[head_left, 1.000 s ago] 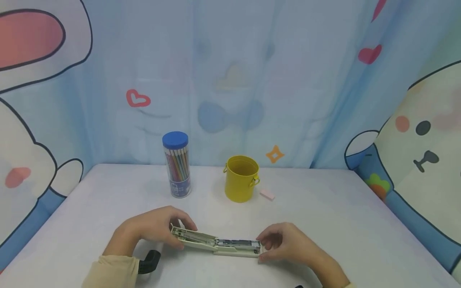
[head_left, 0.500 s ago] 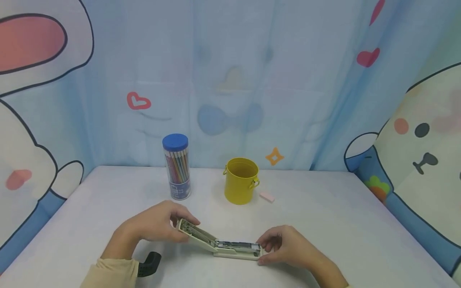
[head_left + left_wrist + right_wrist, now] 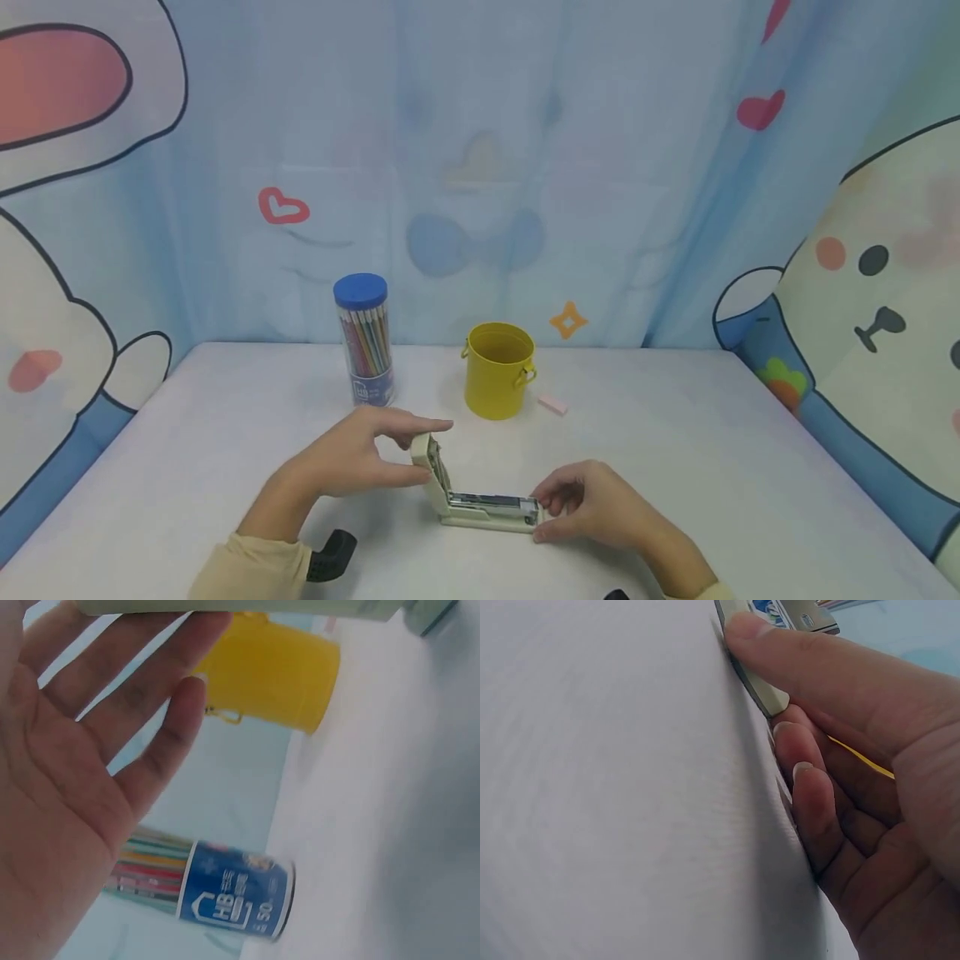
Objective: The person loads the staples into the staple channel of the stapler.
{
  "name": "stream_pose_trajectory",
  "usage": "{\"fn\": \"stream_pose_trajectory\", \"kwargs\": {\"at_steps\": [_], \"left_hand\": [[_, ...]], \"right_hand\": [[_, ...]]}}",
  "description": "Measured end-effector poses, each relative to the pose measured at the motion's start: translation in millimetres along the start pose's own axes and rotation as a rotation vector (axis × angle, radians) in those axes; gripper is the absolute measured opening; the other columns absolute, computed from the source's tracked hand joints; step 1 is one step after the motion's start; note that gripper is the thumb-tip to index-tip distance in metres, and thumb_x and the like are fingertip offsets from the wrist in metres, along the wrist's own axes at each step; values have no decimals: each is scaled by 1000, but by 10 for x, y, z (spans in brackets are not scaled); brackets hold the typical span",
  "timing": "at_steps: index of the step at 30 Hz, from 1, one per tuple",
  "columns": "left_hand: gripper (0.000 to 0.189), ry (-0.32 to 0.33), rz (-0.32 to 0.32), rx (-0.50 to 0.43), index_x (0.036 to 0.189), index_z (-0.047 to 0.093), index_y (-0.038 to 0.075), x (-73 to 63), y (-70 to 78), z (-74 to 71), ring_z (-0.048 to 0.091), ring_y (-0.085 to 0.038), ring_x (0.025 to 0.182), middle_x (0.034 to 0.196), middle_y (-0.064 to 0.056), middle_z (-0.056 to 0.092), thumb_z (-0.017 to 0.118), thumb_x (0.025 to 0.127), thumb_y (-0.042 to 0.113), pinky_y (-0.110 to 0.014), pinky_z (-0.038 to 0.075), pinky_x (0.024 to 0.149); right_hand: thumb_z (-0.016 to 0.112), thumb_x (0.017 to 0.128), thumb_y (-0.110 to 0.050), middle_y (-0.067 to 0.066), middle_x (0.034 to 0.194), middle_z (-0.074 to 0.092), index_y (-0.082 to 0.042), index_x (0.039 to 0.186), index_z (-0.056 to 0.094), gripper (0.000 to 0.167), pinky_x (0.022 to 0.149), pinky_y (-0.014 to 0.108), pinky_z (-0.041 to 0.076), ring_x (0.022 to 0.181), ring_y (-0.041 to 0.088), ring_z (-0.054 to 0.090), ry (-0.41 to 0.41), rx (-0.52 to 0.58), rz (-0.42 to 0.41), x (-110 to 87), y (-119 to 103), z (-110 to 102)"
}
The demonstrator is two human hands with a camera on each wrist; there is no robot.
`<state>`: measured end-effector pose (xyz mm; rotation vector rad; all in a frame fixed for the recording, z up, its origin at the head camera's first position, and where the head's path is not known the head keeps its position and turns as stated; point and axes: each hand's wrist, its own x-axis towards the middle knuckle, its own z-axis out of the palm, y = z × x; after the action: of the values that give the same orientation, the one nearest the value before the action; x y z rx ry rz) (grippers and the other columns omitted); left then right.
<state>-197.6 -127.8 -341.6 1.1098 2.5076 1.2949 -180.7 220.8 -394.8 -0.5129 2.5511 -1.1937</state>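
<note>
A pale green stapler [image 3: 487, 523] lies on the table, folded wide apart. Its upper arm stands steeply up at the left, while the base with its metal magazine [image 3: 495, 503] lies flat. My left hand [image 3: 367, 458] holds the raised arm's end between thumb and forefinger; in the left wrist view the other fingers [image 3: 142, 690] are fairly straight behind the arm. At the base's right end, my right hand [image 3: 592, 504] pinches the stapler, its thumb [image 3: 802, 656] along the near side. The right fingertips are partly hidden in the head view.
Behind the stapler stand a clear tub of pencils with a blue lid [image 3: 363, 342] and a yellow bucket [image 3: 497, 375]. A small pink block [image 3: 552, 405] lies right of the bucket. A printed curtain [image 3: 480, 167] hangs along the table's back edge.
The stapler's upper arm has swung up from nearly flat to steep. My left hand has moved up and right with it, while my right hand stays at the base.
</note>
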Motion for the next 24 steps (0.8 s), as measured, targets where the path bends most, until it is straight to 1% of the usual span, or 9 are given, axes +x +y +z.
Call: {"fn": "stream_pose_trajectory", "kwargs": {"at_steps": [2,4,6,8,11,14,18,21,24], "left_hand": [[52,15,28,-18,137,66,25,45,40,58,63,-11,100,113,13,69,80,87,32,-48,52,90],[52,24,59,-43,136,66,22,104,88,131,64,-11,99,109,13,70,80,87,28,-43,53,89],[50,27,99,-54,135,67,20,179,137,221,65,-10,98,108,12,70,80,87,25,-37,54,88],[47,17,130,-62,133,68,19,262,179,326,65,-8,96,111,12,71,80,88,22,-31,55,85],[42,-17,155,-40,130,71,19,388,216,487,65,-4,95,118,12,70,80,88,21,-26,54,82],[39,-61,142,14,127,73,18,482,226,624,62,1,91,118,15,69,80,89,22,-21,52,80],[36,-85,109,68,122,75,16,542,211,755,60,3,87,112,18,70,81,87,21,-19,50,78],[36,-84,84,65,121,75,16,557,194,822,60,3,87,111,18,70,82,86,22,-20,50,79],[38,-81,70,55,121,75,17,565,182,877,59,3,88,110,19,70,83,85,25,-20,49,79]], "right_hand": [[95,67,-28,-2,80,65,-15,94,78,34,61,26,50,72,17,58,5,-6,-8,6,-6,-5],[95,67,-27,-3,79,65,-15,94,78,34,61,26,49,71,17,58,9,-9,-16,15,-15,-2],[95,68,-26,-3,79,65,-15,94,78,33,61,26,50,70,17,59,14,-13,-33,22,-20,5],[95,68,-26,-4,79,65,-15,94,78,32,61,26,50,70,16,59,18,-14,-46,28,-22,13],[94,69,-25,-4,79,65,-14,93,77,32,61,26,50,70,15,59,25,-10,-57,33,-17,22],[94,69,-25,-4,78,66,-14,90,76,30,61,26,51,69,14,60,24,-4,-74,30,-9,30],[94,69,-26,-4,77,65,-14,88,74,30,60,25,51,67,12,59,21,-10,-91,22,-1,29],[94,69,-25,-4,80,66,-13,93,75,33,61,25,51,71,14,61,15,12,-76,12,12,6],[94,69,-22,0,87,69,-8,104,75,42,67,28,54,79,19,64,4,76,-66,-27,46,-45]]}}
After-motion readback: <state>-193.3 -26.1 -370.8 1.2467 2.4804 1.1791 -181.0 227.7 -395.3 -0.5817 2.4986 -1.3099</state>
